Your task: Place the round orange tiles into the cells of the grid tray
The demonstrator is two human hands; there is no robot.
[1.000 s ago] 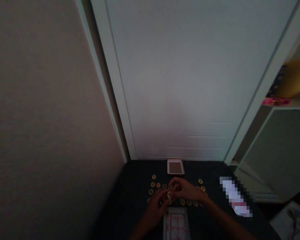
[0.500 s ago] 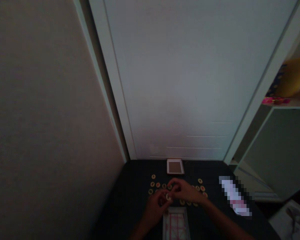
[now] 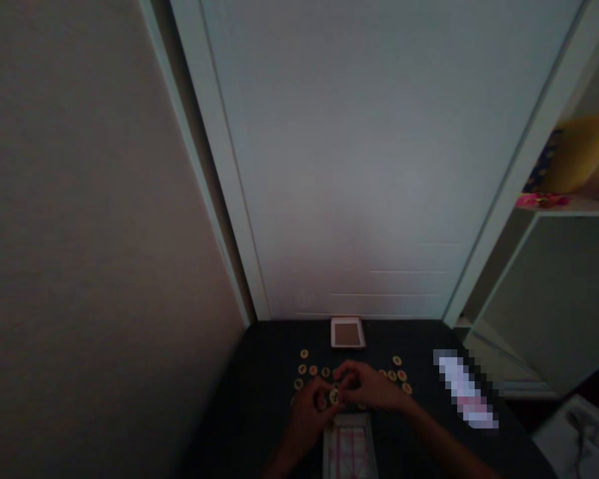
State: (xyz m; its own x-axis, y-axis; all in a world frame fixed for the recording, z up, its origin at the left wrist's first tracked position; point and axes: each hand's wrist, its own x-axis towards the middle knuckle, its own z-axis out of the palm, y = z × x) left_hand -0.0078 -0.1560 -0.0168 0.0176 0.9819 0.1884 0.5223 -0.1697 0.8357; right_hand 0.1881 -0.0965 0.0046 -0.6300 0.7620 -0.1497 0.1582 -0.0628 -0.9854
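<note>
My left hand (image 3: 307,407) is curled, its thumb and forefinger closing on a round, pale Chinese chess piece (image 3: 334,396) with a dark mark. From the other side my right hand (image 3: 372,387) pinches at the same piece with thumb and finger, its other fingers bent above. Just below both hands lies an open shallow box (image 3: 326,442) with red lines inside. Several similar round pieces, some marked dark like this chess piece (image 3: 304,354) and some red like this one (image 3: 402,376), lie flat around the hands; the hands hide part of them.
A small box lid or tray (image 3: 347,346) with a brown inside stands at the back, near a white panel (image 3: 359,199). On the dark tabletop's right lies a blurred-out pale item (image 3: 466,392). A wall (image 3: 104,266) rises on the left; shelves (image 3: 569,213) stand on the right.
Both hands stay close together at the piece, with only slight finger movement. The whole view has shifted slightly.
</note>
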